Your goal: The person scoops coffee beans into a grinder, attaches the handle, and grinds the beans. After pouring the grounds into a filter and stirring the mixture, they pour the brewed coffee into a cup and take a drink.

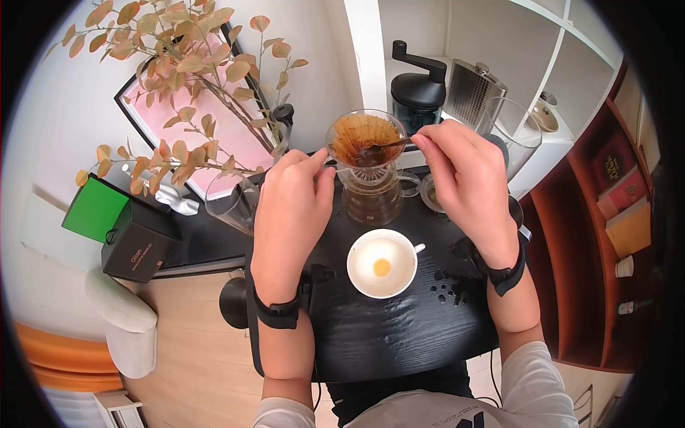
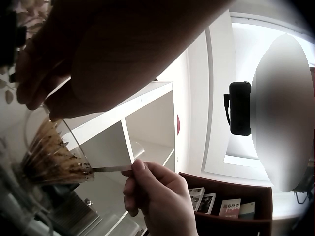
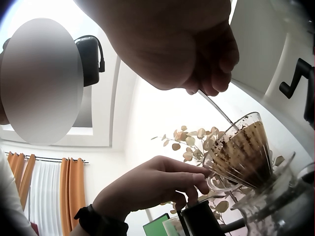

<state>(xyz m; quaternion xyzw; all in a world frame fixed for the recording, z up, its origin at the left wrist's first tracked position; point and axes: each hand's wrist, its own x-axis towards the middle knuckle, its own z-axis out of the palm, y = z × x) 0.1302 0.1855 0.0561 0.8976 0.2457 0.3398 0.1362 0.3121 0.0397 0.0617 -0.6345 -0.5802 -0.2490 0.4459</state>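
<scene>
A clear glass coffee dripper point(image 1: 367, 175) holds a brown-stained filter point(image 1: 364, 132) with wet coffee grounds in its bottom. It stands on a glass coffee server point(image 1: 371, 205) on the black table. At its left side my left hand point(image 1: 291, 207) grips the dripper, fingertips at its handle point(image 3: 219, 185). My right hand point(image 1: 462, 165) pinches the thin handle of a spoon point(image 2: 112, 169) between thumb and fingers. The spoon slants into the dripper from the right, its end down among the grounds. Nearer to me, between my forearms, sits a white cup point(image 1: 359, 277) with a little yellowish liquid.
Behind the dripper stand a black hand grinder point(image 1: 417, 89) and a metal flask point(image 1: 474, 89). A tall glass point(image 1: 232, 200) is left of my left hand; another glass vessel point(image 1: 524, 135) is at the right. Water drops point(image 1: 449, 287) dot the black table point(image 1: 399, 328).
</scene>
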